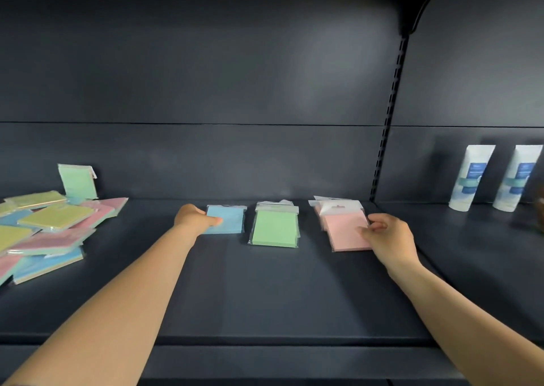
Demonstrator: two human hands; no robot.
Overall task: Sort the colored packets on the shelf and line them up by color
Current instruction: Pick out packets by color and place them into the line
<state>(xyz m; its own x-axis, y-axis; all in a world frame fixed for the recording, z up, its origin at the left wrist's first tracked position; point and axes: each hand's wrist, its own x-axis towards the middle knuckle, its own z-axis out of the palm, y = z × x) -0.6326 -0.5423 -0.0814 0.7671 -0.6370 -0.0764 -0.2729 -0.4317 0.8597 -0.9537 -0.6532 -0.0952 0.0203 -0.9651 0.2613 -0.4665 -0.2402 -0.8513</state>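
So the sorting looks only partly done, I'd say maybe a third of the way in. On the shelf (265,291) there are three color spots started in a row: a blue packet (228,219) on the left, a green stack (275,228) in the middle, and a pink stack (343,226) on the right, each set a bit apart from the next. Still lots to go though: the mixed heap (44,229) at the far left has yellow, pink, blue and green all jumbled together, plus one green packet (78,181) leaning upright against the back wall behind it. No yellow spot exists yet. The left hand (195,216) pinches the left edge of the blue packet, thumb on top. The right hand (388,238) has its fingers curled on the right edge of the top pink packet, looks like it's nudging it square. Two white tubes (497,176) stand off to the right, not part of this.
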